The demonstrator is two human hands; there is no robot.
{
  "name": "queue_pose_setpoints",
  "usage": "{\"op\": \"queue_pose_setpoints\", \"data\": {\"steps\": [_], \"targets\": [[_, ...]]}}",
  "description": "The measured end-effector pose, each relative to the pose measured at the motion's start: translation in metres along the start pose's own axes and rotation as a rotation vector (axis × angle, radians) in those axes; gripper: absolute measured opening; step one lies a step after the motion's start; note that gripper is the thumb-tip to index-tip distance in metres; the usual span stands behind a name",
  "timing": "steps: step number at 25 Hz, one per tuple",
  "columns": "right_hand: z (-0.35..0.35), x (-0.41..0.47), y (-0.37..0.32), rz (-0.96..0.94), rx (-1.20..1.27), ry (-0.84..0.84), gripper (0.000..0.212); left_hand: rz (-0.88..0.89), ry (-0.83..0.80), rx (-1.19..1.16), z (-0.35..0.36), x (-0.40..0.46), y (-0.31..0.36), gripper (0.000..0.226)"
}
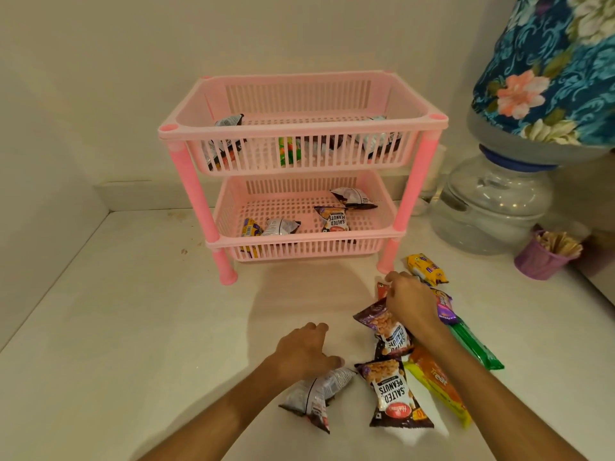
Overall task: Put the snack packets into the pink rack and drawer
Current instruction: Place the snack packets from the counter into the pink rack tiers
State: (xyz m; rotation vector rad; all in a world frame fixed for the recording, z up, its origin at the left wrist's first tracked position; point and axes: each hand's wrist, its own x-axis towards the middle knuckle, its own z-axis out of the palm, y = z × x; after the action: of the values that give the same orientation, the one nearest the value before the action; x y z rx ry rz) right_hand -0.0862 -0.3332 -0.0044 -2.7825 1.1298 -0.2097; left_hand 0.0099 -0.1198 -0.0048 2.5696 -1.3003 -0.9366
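A pink two-tier rack (301,129) stands at the back of the white counter with several snack packets in both tiers. My left hand (304,352) hovers over a silver packet (316,395), fingers loosely curled; whether it holds the packet is unclear. My right hand (407,302) reaches into a pile of packets and its fingers curl around a small red packet (382,289). Beneath it lies a salted peanuts packet (387,329). Another peanuts packet (394,394) lies in front, beside an orange and yellow biscuit pack (439,385). A yellow pack (426,267), a purple one (445,306) and a green one (476,346) lie to the right.
A water dispenser jar (496,201) with a floral cloth cover (549,64) stands at the right. A purple cup (539,261) of wooden sticks sits beside it. Walls enclose the counter at back and left.
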Motion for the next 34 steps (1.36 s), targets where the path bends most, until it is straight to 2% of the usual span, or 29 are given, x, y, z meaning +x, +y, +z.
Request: {"op": "queue_pose_setpoints", "data": {"steps": [5, 9, 16, 22, 26, 29, 34], "targets": [[0.011, 0.012, 0.005, 0.099, 0.000, -0.055, 0.038, -0.030, -0.045, 0.035, 0.011, -0.012, 0.003, 0.083], [0.014, 0.022, -0.004, 0.110, -0.101, -0.123, 0.048, -0.060, -0.056, 0.078, 0.021, -0.024, 0.003, 0.086], [0.020, 0.036, -0.015, 0.115, -0.234, -0.313, 0.029, -0.073, -0.061, 0.039, 0.028, -0.034, -0.007, 0.075], [0.018, 0.041, -0.018, 0.114, -0.245, -0.370, 0.035, -0.090, -0.004, 0.002, 0.004, -0.028, -0.013, 0.067], [0.009, 0.041, -0.019, 0.064, -0.167, -0.249, 0.039, -0.079, 0.108, -0.076, -0.033, -0.027, -0.012, 0.064], [-0.002, 0.041, -0.025, 0.012, -0.165, -0.145, 0.049, -0.039, 0.244, -0.182, -0.068, -0.026, -0.013, 0.052], [-0.026, 0.042, -0.038, -0.169, -0.063, -0.086, 0.053, -0.040, 0.507, -0.473, -0.122, -0.003, -0.017, 0.047]]}}
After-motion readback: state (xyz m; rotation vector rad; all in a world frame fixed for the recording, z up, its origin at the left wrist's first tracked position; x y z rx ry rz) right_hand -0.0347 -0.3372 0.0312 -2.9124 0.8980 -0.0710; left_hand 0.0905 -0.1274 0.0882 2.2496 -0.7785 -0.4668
